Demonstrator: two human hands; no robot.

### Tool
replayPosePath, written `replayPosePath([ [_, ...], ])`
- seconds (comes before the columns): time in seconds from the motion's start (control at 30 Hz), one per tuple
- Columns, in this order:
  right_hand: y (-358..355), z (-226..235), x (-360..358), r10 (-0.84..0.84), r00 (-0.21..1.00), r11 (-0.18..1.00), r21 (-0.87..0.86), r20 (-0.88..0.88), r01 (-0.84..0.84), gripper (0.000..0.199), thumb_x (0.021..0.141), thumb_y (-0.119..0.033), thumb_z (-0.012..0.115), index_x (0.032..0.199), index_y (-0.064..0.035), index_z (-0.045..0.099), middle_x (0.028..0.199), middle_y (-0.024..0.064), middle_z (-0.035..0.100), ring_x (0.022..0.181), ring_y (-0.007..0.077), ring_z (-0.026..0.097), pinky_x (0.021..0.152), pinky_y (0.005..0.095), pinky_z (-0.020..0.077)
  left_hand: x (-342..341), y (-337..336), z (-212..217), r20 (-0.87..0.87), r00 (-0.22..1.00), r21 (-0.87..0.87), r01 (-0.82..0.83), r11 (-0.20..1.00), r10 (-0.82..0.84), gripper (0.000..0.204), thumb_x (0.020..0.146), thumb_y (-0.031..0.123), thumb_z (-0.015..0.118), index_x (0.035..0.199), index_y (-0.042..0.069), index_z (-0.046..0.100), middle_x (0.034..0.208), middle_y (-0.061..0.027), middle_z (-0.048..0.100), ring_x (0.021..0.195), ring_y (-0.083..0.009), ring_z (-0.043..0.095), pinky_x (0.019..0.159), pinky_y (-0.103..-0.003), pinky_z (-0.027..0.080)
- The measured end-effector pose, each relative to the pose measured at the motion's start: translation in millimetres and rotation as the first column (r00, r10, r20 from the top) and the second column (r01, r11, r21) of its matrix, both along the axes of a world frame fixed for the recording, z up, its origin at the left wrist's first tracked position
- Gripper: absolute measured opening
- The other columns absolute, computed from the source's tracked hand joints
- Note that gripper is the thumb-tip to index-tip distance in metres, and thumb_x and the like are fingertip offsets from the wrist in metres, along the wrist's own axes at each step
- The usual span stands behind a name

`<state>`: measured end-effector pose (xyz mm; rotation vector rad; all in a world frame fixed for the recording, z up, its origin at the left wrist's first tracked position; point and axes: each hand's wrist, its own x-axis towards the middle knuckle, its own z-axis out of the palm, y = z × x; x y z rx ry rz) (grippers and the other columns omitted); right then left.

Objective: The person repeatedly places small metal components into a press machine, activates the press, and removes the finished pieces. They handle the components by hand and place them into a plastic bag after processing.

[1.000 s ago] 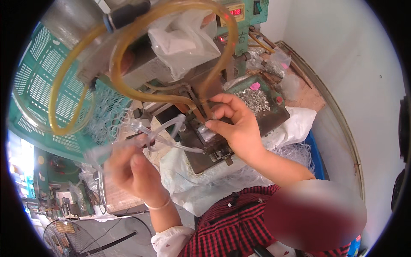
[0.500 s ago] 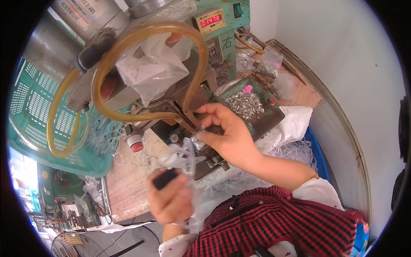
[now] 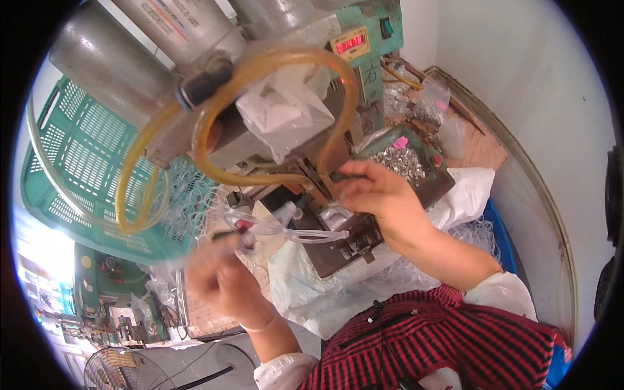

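Note:
My right hand (image 3: 383,195) is at the working head of a green bench press (image 3: 341,260), thumb and bent fingers drawn together beside its metal tooling. What lies between the fingertips is too small to make out. To the left, my left hand (image 3: 224,276) is smeared by motion near the basket, so its grip cannot be read. Just above and right of it, clear plastic strands (image 3: 296,233) stretch across the front of the press. Whether the left fingers still touch them is unclear. A dark patch shows at the left fingertips.
Looped yellow hose (image 3: 203,140) hangs before the press. A green basket (image 3: 78,162) at left holds clear plastic loops (image 3: 185,201). Small metal pieces (image 3: 400,162) fill a tray at right. A red-lit counter (image 3: 350,44) sits above. A fan (image 3: 123,370) stands lower left.
My left hand has swept left toward the basket, and the clear strands now stretch out sideways instead of hanging by it. The right hand stays at the press. The whole view has shifted.

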<state>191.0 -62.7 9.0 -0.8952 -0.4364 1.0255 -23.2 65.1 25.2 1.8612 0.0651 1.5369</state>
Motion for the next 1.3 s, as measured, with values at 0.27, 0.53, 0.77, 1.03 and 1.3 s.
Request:
replayPosePath([
  [0.27, -24.1, -20.3, 28.9, -0.069, 0.687, 0.995, 0.003, 0.723, 0.097, 0.046, 0.086, 0.002, 0.062, 0.131, -0.0004, 0.058, 0.123, 0.0099, 0.066, 0.115, 0.0184, 0.062, 0.101, 0.0322, 0.0465, 33.1, -65.5, -20.9, -0.350, 0.834, 0.677, -0.089, 0.731, 0.426, 0.017, 0.071, 0.010, 0.079, 0.085, 0.020, 0.076, 0.100, 0.0034, 0.075, 0.076, -0.0171, 0.058, 0.093, -0.049, 0.051],
  [0.53, -39.8, -97.5, 105.9, -0.679, 0.358, 0.624, 0.246, 0.641, 0.742, 0.036, 0.089, 0.002, 0.063, 0.125, -0.0030, 0.062, 0.102, 0.0056, 0.067, 0.096, 0.0129, 0.061, 0.088, 0.0280, 0.0485, 41.9, -58.2, -26.2, -0.404, 0.832, 0.645, -0.036, 0.763, 0.381, 0.022, 0.068, 0.011, 0.080, 0.088, 0.020, 0.078, 0.105, 0.0051, 0.073, 0.077, -0.0179, 0.054, 0.092, -0.046, 0.053],
  [0.77, -76.1, -96.3, 88.0, 0.003, 0.227, 0.736, -0.156, 0.974, 0.658, 0.014, 0.082, -0.007, 0.071, 0.096, -0.0049, 0.072, 0.096, 0.0094, 0.070, 0.091, 0.0231, 0.066, 0.083, 0.0327, 0.0498, 42.3, -54.9, -14.6, -0.513, 0.819, 0.542, 0.077, 0.837, 0.257, 0.021, 0.066, 0.007, 0.081, 0.085, 0.014, 0.078, 0.096, -0.0005, 0.075, 0.078, -0.0218, 0.064, 0.096, -0.050, 0.054],
  [1.03, -57.2, -112.7, 77.3, 0.072, -0.133, 0.652, 0.054, 0.989, 0.756, 0.012, 0.077, -0.007, 0.073, 0.086, -0.0056, 0.065, 0.086, 0.0125, 0.066, 0.083, 0.0355, 0.063, 0.075, 0.0454, 0.0501, 16.7, -76.5, -78.4, -0.346, 0.871, 0.391, -0.204, 0.897, 0.349, 0.035, 0.074, -0.001, 0.077, 0.108, 0.008, 0.070, 0.117, -0.0156, 0.070, 0.104, -0.0339, 0.068, 0.099, -0.051, 0.050],
  [1.3, -51.8, -99.5, 71.6, -0.250, 0.101, 0.723, 0.116, 0.963, 0.681, 0.019, 0.084, -0.003, 0.071, 0.103, -0.0039, 0.070, 0.091, 0.0127, 0.069, 0.082, 0.0282, 0.067, 0.075, 0.0370, 0.0523, -4.4, -66.3, -53.3, -0.508, 0.819, -0.047, -0.334, 0.941, 0.265, 0.038, 0.079, 0.007, 0.079, 0.114, -0.001, 0.066, 0.114, -0.0182, 0.065, 0.107, -0.0331, 0.062, 0.096, -0.040, 0.047],
])
